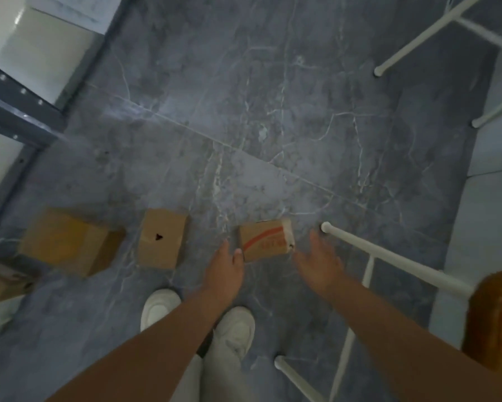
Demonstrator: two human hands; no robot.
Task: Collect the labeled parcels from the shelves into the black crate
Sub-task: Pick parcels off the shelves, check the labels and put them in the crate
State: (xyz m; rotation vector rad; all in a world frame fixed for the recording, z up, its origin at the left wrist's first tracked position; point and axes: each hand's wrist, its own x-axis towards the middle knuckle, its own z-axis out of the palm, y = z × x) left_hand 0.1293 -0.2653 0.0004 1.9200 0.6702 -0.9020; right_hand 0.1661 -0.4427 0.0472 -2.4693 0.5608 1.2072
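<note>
My white shoes (pixel 236 329) are planted on the grey marble floor (pixel 273 111). Just ahead, my left hand (pixel 223 272) and right hand (pixel 319 264) reach down, fingers straight and spread, gripping nothing. Between them the red-striped parcel (pixel 265 240) lies on the floor, left thumb at its edge, with two plain boxes (pixel 161 242) lined up to its left.

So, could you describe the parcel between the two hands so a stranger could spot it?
On the grey marble floor, find the white furniture leg. The cardboard parcel beside it bears a curved red stripe, whereas its neighbour shows a black mark.
</note>
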